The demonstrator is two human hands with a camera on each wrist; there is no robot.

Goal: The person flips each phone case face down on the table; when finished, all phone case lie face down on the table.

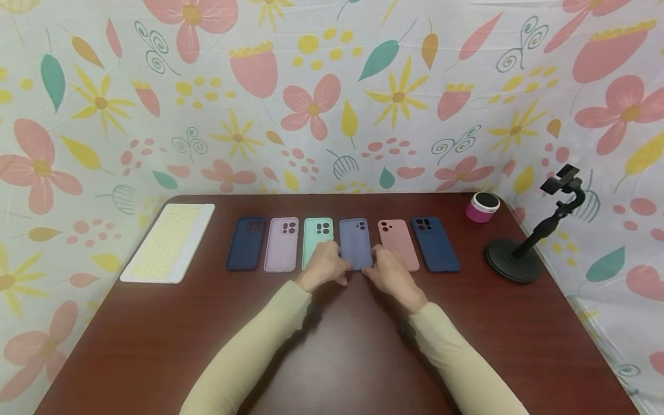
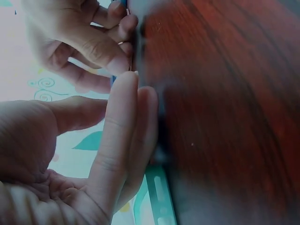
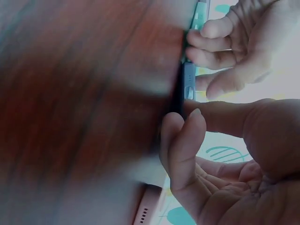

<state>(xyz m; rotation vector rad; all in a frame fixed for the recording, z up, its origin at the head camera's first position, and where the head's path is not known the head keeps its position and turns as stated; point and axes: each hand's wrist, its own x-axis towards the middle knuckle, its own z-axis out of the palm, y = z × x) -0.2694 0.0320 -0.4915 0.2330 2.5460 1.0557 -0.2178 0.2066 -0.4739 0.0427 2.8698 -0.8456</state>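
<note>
A periwinkle phone case [image 1: 355,239] lies back side up in a row of cases on the brown table. My left hand [image 1: 325,264] holds its near left side and overlaps the mint phone case [image 1: 317,230]. At the near right corner, my right hand [image 1: 393,272] holds the periwinkle case and partly covers the pink phone case [image 1: 398,235]. The right wrist view catches the near edge of the periwinkle case [image 3: 190,79] between the fingers of both hands. Low in the left wrist view, the mint case's edge [image 2: 160,197] shows beside my left fingers.
A navy case [image 1: 246,242] and a lilac case [image 1: 282,245] lie left in the row, a blue case [image 1: 437,248] at its right end. A white keyboard [image 1: 166,242] sits far left. A pink-and-white jar [image 1: 482,207] and a black stand [image 1: 513,260] are right. Floral cloth [image 1: 332,104] hangs behind.
</note>
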